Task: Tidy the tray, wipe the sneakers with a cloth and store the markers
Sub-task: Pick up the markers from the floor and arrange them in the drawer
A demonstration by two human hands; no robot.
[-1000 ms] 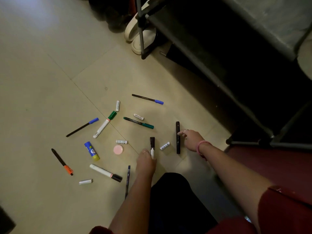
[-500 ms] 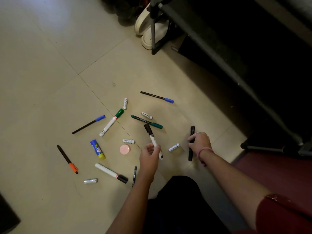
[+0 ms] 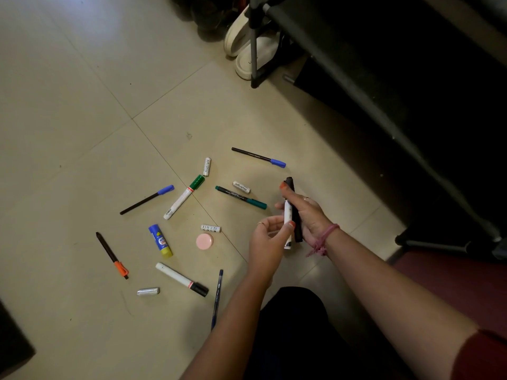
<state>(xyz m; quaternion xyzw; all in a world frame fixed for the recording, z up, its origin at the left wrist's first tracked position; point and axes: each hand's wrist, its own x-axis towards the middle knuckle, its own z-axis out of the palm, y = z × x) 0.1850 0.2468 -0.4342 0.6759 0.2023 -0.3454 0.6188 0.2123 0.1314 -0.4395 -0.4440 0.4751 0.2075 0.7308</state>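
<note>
Two markers are held together above the floor [image 3: 82, 105]: a black marker [image 3: 296, 215] is gripped in the right hand [image 3: 310, 218], and a white marker [image 3: 287, 223] is pinched against it by the left hand [image 3: 270, 237]. Gathering of the markers is judged to be the step in hand; the pair must next be settled into one hand so the other is freed. Still scattered mid-floor are a green-capped marker [image 3: 183, 197], a teal pen [image 3: 241, 197] and a black-capped marker [image 3: 182, 279], mixed with batteries [image 3: 210, 228], a glue stick [image 3: 160, 240] and a pink lid [image 3: 204, 241]. White sneakers [image 3: 247, 45] sit by the rack leg [image 3: 253, 42] at the far edge. No container is seen.
</note>
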